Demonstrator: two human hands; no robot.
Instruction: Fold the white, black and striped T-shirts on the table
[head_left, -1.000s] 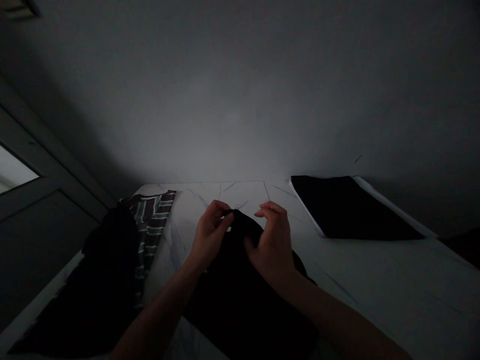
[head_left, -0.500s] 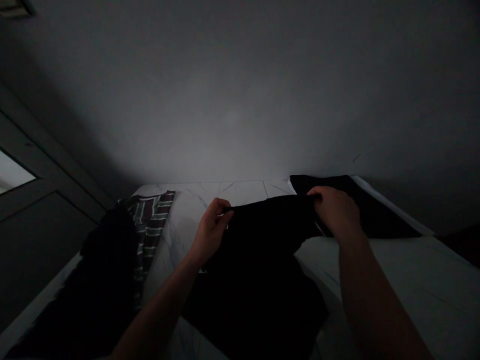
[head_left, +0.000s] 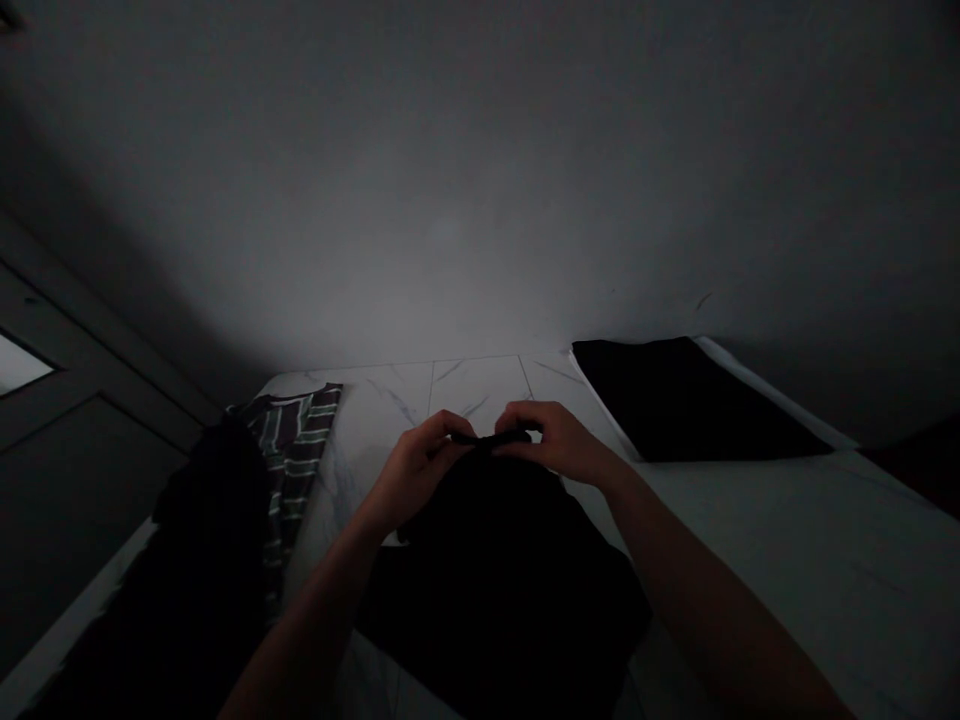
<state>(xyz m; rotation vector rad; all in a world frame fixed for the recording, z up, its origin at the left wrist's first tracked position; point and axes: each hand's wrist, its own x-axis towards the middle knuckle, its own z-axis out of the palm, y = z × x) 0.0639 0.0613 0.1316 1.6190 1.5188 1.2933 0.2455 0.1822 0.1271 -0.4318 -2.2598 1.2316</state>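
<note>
A black garment lies in front of me on the pale marbled surface; its exact kind is lost in the dark. My left hand pinches its raised far edge between thumb and fingers. Close beside it, my right hand grips the same edge, with a short gathered strip of cloth between the two hands. The cloth hangs from this edge down to the part lying flat nearer me.
On the left, a striped shirt lies partly under a dark heap of clothing. A flat folded black cloth with white at its edges rests at the back right. A grey wall rises behind, and a panelled door stands left.
My right hand has moved left, close to my left hand, still holding the garment's edge. The stretched edge is now bunched, and the folded black cloth at right is uncovered.
</note>
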